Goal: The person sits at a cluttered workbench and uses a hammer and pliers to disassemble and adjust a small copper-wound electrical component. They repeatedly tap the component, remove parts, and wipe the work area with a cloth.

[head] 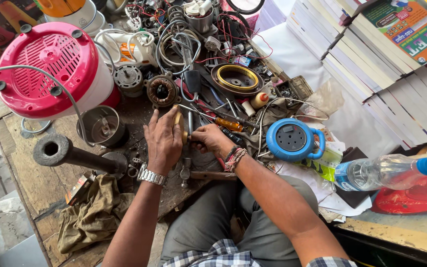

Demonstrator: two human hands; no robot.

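Your left hand (163,141) lies palm down on the bench (35,183), fingers loosely spread and curved over a small tan part (178,121) that shows just past the fingertips. Metal watch (152,176) on that wrist.

Your right hand (209,140) is closed in a fist around a thin tool handle; the metal shaft (190,123) runs up from the fist, just beside the tan part. What kind of tool it is, you cannot tell. Thread bands (234,158) on that wrist.

The two hands sit close together, nearly touching, at the middle of the bench near its front edge.

Around them:
- Orange-handled screwdriver (228,123) just above the right hand.
- Blue extension reel (293,140) to the right, apart from the hand.
- Steel jar (103,127) and a dark pipe (70,154) to the left of the left hand.
- Pink and white appliance (50,69) at far left, grey cable looped over it.
- Motor stator (162,91) and tangled wires (179,44) above.
- Olive rag (92,212) at the front left edge.
- Plastic bottle (381,172) lying at right; stacked books (371,64) beyond it.
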